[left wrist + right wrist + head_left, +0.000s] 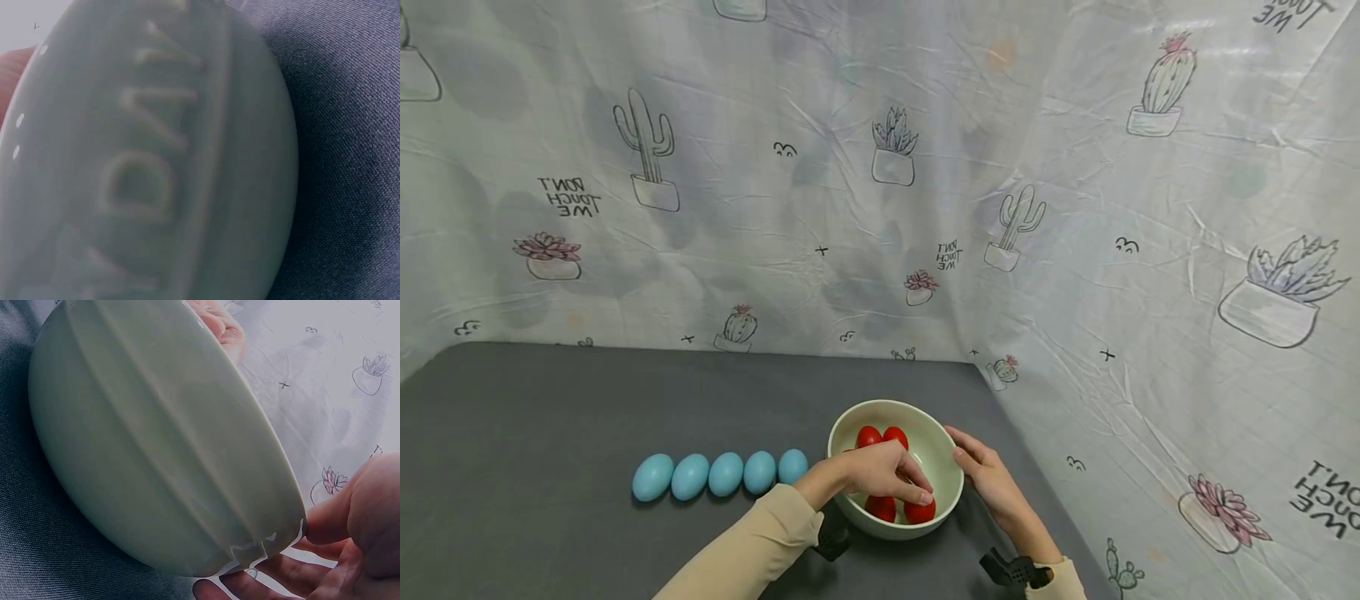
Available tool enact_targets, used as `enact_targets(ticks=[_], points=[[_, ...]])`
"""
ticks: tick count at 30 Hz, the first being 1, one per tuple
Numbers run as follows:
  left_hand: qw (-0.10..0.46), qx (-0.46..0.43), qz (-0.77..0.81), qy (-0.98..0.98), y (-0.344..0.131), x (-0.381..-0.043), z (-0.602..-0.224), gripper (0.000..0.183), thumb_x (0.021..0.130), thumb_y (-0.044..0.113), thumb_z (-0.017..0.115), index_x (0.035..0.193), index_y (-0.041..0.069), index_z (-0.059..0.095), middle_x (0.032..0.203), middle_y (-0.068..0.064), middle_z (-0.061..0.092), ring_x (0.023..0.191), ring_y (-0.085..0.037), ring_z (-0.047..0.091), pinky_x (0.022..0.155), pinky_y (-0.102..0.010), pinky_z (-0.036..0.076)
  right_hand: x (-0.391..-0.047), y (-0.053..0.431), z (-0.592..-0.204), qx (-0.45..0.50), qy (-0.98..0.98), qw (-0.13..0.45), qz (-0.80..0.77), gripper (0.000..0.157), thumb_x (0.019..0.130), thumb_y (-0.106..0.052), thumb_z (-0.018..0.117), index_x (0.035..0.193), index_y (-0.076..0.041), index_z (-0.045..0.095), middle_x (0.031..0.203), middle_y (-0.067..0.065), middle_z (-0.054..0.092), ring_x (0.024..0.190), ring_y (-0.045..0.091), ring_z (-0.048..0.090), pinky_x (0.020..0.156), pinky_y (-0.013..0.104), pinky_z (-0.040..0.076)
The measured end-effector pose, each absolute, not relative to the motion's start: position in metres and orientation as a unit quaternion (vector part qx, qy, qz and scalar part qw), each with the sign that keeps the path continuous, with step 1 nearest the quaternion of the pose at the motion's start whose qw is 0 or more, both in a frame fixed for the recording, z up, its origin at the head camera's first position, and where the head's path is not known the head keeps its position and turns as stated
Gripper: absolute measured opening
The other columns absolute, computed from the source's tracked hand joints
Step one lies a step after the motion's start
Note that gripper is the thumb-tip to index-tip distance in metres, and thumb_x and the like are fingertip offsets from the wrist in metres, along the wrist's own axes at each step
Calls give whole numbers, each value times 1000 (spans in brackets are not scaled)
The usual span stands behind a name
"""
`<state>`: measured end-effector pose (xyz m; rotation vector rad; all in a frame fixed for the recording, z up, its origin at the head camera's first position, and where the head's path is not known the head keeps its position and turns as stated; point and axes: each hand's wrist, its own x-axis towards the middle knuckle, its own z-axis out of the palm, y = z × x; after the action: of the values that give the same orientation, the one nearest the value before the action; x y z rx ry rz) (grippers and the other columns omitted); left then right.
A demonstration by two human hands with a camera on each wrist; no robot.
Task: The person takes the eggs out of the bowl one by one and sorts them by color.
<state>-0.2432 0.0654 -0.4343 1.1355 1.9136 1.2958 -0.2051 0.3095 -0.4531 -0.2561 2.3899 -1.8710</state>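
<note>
A pale green bowl (885,530) stands on the grey tabletop with several red eggs (881,507) inside. My left hand (883,471) reaches over the near left rim into it, thumb and fingertips pinching a red egg (919,511) near the front wall. My right hand (992,483) holds the bowl's right side, the thumb near the rim and fingers along the outside; the right wrist view shows this hand (350,544) at the bowl wall (156,437). Raised letters on the bowl's outside (144,187) fill the left wrist view.
Left of the bowl, several light blue eggs (726,475) lie in a row, the rightmost close to my left forearm. A whitish curtain (820,208) printed with cacti hangs behind and along the right side of the table (550,408).
</note>
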Motion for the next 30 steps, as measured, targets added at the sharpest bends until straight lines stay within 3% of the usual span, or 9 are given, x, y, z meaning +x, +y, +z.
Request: enact_targets(ticks=[9,19,30], points=[[340,422,502,674,63,-244,-436,35,87,6,76,120,-4,69,99,-2,74,88,-11,69,80,-23,55,-204,308,-452,-70,778,56,-622,48,106,-19,48,149,0,39,147,22,42,128,34,48,94,34,50],[313,435,478,696,63,-245,-434,29,91,15,73,117,2,73,93,5,74,90,-7,68,76,-24,56,-204,308,-450,-76,779,55,-620,48,106,-20,48,149,1,39,146,23,42,128,34,48,95,35,51],[255,453,452,725,65,-243,-434,19,90,25,75,103,12,79,83,12,72,76,-6,67,65,-22,54,-203,308,-450,-77,776,56,-623,48,106,-18,48,149,1,39,146,23,42,127,34,48,93,34,51]])
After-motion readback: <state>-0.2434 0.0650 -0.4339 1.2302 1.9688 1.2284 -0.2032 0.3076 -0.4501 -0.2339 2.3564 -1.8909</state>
